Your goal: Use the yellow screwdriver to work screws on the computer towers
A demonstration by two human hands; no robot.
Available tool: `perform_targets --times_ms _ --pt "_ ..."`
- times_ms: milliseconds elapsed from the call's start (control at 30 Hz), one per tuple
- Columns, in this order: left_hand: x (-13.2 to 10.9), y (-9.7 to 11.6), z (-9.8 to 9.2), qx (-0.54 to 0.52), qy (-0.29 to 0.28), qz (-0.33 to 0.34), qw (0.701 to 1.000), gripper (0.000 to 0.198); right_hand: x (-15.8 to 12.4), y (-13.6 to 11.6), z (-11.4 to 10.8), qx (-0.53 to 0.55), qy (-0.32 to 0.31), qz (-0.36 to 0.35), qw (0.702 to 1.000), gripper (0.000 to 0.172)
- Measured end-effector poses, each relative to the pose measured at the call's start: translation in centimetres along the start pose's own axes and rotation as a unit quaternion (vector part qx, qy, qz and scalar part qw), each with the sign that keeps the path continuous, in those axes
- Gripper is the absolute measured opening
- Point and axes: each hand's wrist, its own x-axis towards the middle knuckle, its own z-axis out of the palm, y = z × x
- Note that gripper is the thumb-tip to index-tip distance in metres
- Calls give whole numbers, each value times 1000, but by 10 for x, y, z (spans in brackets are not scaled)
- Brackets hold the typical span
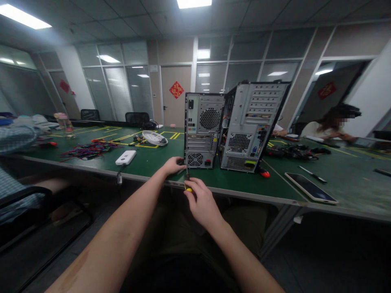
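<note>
Two desktop computer towers stand upright on the green table, their rear panels facing me. At the lower left corner of the smaller computer tower, my left hand is closed against the case edge, its fingertips partly hidden. My right hand grips a screwdriver with a yellow and dark handle. Its shaft points up to that same bottom corner; whether the tip sits in a screw is too small to tell. Immediately right of the smaller one, the larger computer tower has an open side showing wires.
Left on the table lie a white power bank, a pile of coloured wires and a white basket. To the right are black cables, a phone and a pen-like tool. People sit at both sides.
</note>
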Motion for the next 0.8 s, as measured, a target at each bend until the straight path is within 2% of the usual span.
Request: perform_targets --times_ms 200,800 --pt "-2 3 -1 -19 8 -5 1000 48 -1 -2 -1 -1 -2 2 1000 30" --pt "0 -2 1 -53 11 0 999 51 4 2 -9 -2 16 14 1000 27"
